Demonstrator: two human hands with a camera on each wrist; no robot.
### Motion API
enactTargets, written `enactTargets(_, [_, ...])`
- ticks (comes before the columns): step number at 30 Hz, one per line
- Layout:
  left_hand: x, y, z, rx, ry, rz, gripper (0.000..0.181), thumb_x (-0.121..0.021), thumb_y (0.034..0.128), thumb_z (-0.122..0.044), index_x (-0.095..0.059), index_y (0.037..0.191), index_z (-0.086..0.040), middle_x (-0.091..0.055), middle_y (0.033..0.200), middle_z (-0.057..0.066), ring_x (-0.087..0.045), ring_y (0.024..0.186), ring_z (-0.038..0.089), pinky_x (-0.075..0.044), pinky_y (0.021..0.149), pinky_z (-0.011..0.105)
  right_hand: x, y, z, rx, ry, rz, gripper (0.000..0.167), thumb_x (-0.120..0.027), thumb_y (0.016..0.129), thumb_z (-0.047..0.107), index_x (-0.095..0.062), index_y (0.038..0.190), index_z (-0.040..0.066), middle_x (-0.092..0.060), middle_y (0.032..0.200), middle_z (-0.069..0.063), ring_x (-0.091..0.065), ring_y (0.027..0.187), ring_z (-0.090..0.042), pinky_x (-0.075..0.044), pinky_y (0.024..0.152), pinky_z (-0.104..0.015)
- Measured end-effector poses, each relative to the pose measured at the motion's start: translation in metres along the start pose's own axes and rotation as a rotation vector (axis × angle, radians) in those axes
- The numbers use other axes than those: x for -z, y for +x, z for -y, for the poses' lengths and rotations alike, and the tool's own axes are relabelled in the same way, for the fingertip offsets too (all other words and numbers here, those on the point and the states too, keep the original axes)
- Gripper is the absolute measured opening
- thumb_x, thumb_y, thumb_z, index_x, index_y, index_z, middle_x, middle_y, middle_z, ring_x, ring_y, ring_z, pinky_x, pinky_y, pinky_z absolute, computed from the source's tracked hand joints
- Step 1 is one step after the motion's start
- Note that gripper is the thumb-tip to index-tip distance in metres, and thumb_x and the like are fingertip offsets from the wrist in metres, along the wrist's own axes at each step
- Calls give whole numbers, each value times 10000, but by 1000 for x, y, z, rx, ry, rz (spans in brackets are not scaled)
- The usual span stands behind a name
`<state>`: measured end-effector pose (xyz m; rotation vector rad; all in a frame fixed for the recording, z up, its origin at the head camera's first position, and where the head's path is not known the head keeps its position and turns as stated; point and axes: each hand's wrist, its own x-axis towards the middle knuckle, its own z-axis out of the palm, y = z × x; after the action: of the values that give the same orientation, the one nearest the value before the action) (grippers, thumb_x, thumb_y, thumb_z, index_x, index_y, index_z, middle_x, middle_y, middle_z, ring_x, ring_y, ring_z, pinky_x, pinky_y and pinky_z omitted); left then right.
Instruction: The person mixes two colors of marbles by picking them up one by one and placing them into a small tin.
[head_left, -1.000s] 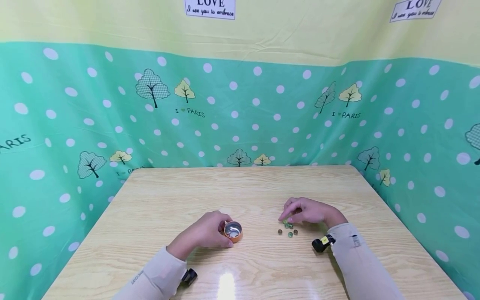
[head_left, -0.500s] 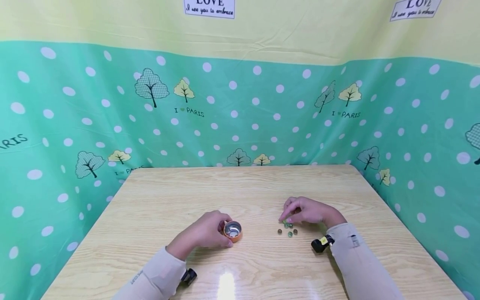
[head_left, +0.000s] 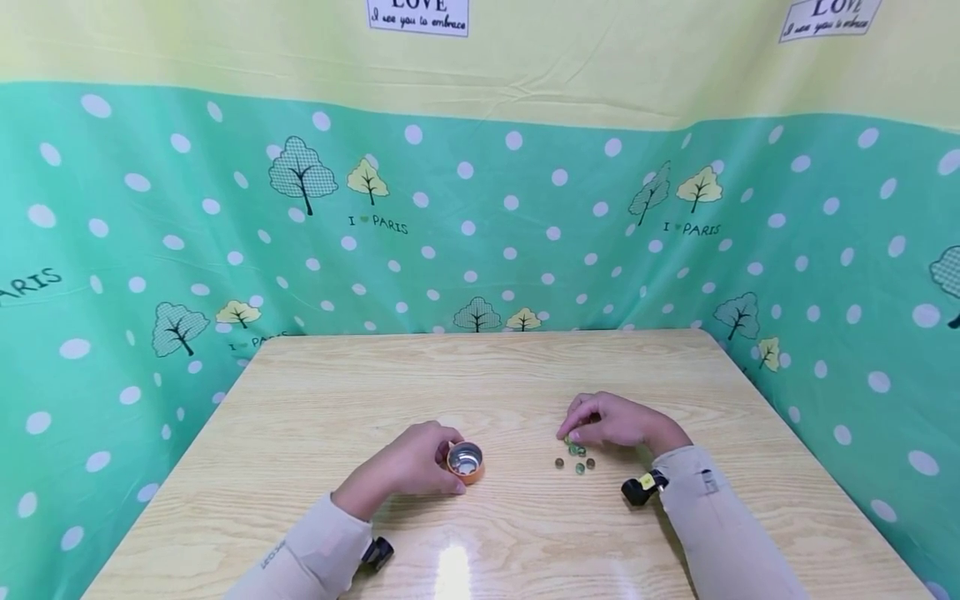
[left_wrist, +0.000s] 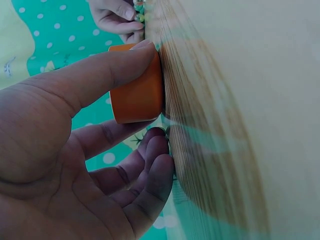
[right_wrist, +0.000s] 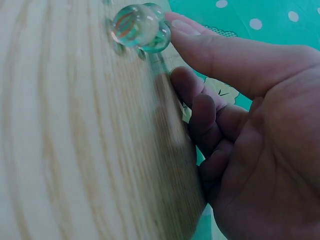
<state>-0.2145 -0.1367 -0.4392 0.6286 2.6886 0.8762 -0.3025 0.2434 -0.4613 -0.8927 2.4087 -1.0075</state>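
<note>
2 hands: left (head_left: 422, 460) gripping an orange cup (left_wrist: 137, 97), right (head_left: 611, 420) pinching a yellow-green marble (head_left: 567, 440).

Your left hand (head_left: 422, 460) grips a small round cup (left_wrist: 137, 99), orange outside and shiny silver within, standing upright with its open mouth facing up. Well apart, to the cup's right, you have several small, clear glass marbles (head_left: 580, 469) with coloured swirls, greenish and brownish, lying in a loose cluster, with a yellow-green marble (head_left: 567, 440) pinched by your right hand (head_left: 617, 422) at its far edge.
</note>
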Motion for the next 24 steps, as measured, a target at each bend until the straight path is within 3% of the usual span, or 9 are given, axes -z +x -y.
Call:
enactTargets(7, [-1,0,-3,0,12,-1,501,-954,726,-267,-717,1144,-126,-630,939,1,-529,843,180,-450,723,348,0,-2,1,2,-15,-18,157,-697,997,222,-790,1107,284,-682,1152,34,-589,1106,-184,-448,970,-340])
enactTargets(12, [0,-1,-2,9,3,1,508,-953,729,-267,-715,1153,-124,-626,936,-1,-533,842,185,-452,721,350,0,-3,2,1,3,-7,190,-718,983,231,-776,1163,252,-681,1172,17,-592,1084,-193,-470,948,-328])
enactTargets(18, [-2,-1,1,-5,0,7,498,-952,733,-276,-717,1146,-127,-641,950,-4,-537,849,178,-457,730,352,-2,-1,-1,2,-50,-14,164,-734,976,266,-787,1128,293,-679,1121,54,-591,1012,-161,-486,884,-298])
enactTargets(24, [-3,1,3,0,0,4,538,-954,729,-282,-712,1181,-119,-633,947,1,-543,846,179,-464,736,356,-4,-1,-3,-24,-50,-52,123,-735,973,304,-783,1085,322,-678,1106,81,-592,1033,-174,-478,910,-325])
